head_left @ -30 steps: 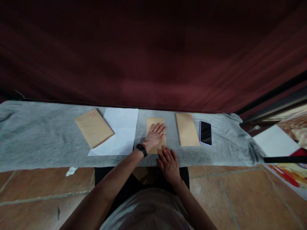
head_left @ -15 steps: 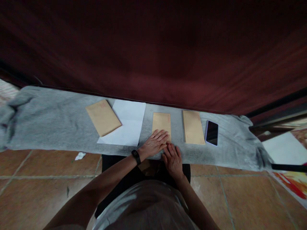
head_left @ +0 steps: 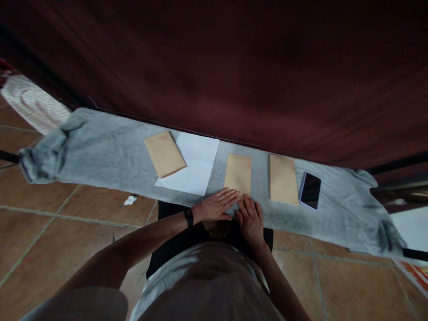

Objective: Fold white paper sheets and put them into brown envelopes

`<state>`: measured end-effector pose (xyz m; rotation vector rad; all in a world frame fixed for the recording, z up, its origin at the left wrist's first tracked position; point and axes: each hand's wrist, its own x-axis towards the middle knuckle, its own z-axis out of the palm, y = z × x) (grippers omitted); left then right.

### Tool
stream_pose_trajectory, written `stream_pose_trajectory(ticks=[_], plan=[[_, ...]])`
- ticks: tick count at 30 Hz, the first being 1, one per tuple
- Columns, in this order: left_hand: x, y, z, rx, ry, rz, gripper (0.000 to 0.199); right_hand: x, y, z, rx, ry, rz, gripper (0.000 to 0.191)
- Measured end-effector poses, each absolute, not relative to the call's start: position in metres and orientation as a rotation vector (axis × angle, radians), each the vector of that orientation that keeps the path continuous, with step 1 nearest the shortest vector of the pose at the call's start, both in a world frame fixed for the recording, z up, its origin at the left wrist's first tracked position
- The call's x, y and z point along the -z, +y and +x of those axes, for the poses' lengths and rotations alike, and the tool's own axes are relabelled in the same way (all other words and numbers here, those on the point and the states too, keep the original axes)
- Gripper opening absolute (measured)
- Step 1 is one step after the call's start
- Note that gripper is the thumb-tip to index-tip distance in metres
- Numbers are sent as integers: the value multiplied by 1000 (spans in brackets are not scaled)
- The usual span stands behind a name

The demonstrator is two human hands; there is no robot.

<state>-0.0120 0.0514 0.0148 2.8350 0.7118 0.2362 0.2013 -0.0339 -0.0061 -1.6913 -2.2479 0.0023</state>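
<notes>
A brown paper envelope [head_left: 238,171] with small red print lies on the grey cloth in front of me. My left hand [head_left: 219,205] rests flat across its near left corner, fingers stretched out. On the near right corner lie the fingertips of my right hand [head_left: 250,218], its fingers extended and slightly spread. Both hands press near the bottom edge, which they partly hide. To the right is a stack of brown envelopes [head_left: 283,180]. Another stack of envelopes [head_left: 165,154] sits tilted on the left, overlapping white paper [head_left: 197,167].
A phone [head_left: 310,191] in a pale purple case lies right of the right stack. Grey cloth [head_left: 110,151] covers the narrow board, with a dark red panel [head_left: 214,80] rising behind it. Crumpled white paper [head_left: 130,200] lies on the tiled floor.
The camera view has turned, so the board appears shifted right and more slanted. My left hand has slid down toward the envelope's near edge; my right hand remains at its near right corner.
</notes>
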Motion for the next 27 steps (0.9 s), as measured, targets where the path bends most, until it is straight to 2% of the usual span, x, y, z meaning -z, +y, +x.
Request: stream_pose_trajectory(ticks=[18,27], plan=[[-18,45,-39,-203,711,2796,71,9,-44,219,-5,-2236,-1662,52],[-12,46,-39,-236,689,2834,70,0,-42,194,-48,-2309,-1584,51]])
